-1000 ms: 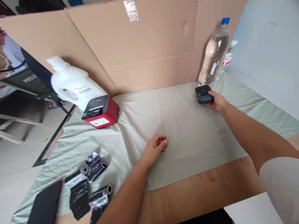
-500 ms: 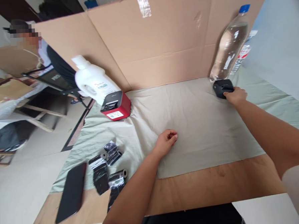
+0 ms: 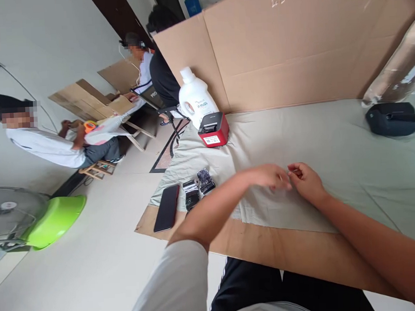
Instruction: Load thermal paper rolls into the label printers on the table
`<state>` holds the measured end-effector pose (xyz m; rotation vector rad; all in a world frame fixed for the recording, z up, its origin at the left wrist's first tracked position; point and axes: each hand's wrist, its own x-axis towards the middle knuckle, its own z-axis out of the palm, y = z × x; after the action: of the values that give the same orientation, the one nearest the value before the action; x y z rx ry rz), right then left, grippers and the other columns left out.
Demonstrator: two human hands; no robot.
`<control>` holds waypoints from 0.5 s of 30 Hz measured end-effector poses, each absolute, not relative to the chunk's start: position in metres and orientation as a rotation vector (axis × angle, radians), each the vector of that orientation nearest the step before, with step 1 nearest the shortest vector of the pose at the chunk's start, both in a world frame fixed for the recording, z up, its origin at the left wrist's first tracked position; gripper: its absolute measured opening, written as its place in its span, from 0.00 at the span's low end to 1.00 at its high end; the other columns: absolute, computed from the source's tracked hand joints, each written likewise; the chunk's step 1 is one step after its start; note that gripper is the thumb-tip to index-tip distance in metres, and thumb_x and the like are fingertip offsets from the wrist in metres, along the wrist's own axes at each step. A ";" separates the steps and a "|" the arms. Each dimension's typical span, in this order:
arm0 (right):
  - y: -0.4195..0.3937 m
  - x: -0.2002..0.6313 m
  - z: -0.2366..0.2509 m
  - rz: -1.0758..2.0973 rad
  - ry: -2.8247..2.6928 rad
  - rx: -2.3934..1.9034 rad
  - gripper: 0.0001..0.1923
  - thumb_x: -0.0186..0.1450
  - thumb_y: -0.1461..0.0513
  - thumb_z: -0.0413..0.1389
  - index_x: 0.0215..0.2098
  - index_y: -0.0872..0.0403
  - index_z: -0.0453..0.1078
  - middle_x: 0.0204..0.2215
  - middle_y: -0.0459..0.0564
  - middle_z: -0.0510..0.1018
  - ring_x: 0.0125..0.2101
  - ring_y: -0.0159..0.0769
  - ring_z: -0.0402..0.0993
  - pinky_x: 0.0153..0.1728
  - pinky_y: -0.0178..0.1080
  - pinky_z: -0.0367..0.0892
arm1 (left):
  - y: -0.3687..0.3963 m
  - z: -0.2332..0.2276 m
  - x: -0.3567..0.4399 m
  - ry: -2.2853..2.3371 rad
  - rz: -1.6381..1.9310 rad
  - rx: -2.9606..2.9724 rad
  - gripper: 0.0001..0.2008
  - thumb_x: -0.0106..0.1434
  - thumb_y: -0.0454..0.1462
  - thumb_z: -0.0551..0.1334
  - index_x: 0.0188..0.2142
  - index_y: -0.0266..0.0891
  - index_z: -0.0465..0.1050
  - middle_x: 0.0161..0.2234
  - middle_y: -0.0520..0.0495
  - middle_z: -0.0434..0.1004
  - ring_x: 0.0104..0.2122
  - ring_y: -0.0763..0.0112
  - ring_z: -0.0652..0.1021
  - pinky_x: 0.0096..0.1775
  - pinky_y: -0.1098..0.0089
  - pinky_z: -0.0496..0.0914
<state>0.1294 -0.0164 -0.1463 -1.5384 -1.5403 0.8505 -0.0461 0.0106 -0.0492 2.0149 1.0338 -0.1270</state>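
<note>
Hands meet over the middle of the cloth [image 3: 332,139], just above the surface. Left hand [image 3: 269,176] palm down, fingers loosely curled and bunched together, tips against the right hand's fingers. Right hand [image 3: 306,183] also curled, fingers drawn in toward the left; whether anything is pinched between them, cannot tell, too small and blurred. Neither hand visibly grips an object. Pale green cloth lies creased under both hands, spread over a cardboard sheet [image 3: 285,249] whose bare brown edge shows nearest the person.

Black device [image 3: 392,119] sits on the cloth far right, well apart from both hands, just beside the base of a clear plastic bottle [image 3: 398,71] leaning at the frame edge. Red and black printer [image 3: 213,129] stands at the far left corner of the cloth, touching or just in front of a white jug [image 3: 195,98]. Black rolls [image 3: 197,191] lie at the near left cloth edge, left of the left forearm, with a black phone [image 3: 166,207] flat just beside them on the cardboard. Tall cardboard wall [image 3: 292,44] stands upright behind the cloth.

Off the work area, left: two people sit on low seats by other cardboard pieces, one in a white shirt [image 3: 47,147]. Green basin [image 3: 54,219] rests on the floor next to a fan [image 3: 8,212].
</note>
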 end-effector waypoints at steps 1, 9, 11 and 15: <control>-0.019 0.129 -0.149 0.810 -1.560 -1.522 0.11 0.58 0.55 0.55 0.38 0.50 0.71 0.35 0.52 0.80 0.30 0.40 0.75 0.36 0.47 0.72 | 0.029 -0.040 -0.061 1.253 0.034 2.008 0.16 0.62 0.48 0.62 0.43 0.42 0.79 0.45 0.45 0.80 0.46 0.58 0.78 0.49 0.64 0.70; -0.021 0.130 -0.147 0.722 -1.672 -1.438 0.08 0.61 0.56 0.53 0.32 0.49 0.72 0.29 0.50 0.80 0.27 0.38 0.74 0.29 0.43 0.70 | 0.138 -0.007 -0.187 2.590 0.354 1.371 0.53 0.49 0.60 0.69 0.68 0.46 0.52 0.72 0.34 0.41 0.69 0.31 0.46 0.61 0.40 0.55; -0.022 0.129 -0.145 0.731 -1.683 -1.427 0.07 0.61 0.56 0.53 0.31 0.49 0.72 0.28 0.50 0.79 0.27 0.38 0.74 0.29 0.42 0.70 | 0.146 -0.016 -0.198 2.576 0.343 1.237 0.57 0.47 0.61 0.69 0.69 0.45 0.49 0.71 0.31 0.43 0.67 0.32 0.52 0.60 0.42 0.57; -0.023 0.130 -0.140 0.792 -1.685 -1.460 0.07 0.62 0.57 0.53 0.31 0.49 0.72 0.29 0.49 0.79 0.28 0.37 0.74 0.32 0.43 0.71 | 0.151 -0.031 -0.195 2.624 0.476 1.195 0.51 0.48 0.58 0.69 0.67 0.44 0.56 0.65 0.31 0.57 0.65 0.38 0.59 0.59 0.48 0.60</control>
<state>0.1298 -0.0231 -0.1401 -1.4597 -1.6855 0.7923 -0.1954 0.1512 -0.0313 1.1953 2.6243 0.4757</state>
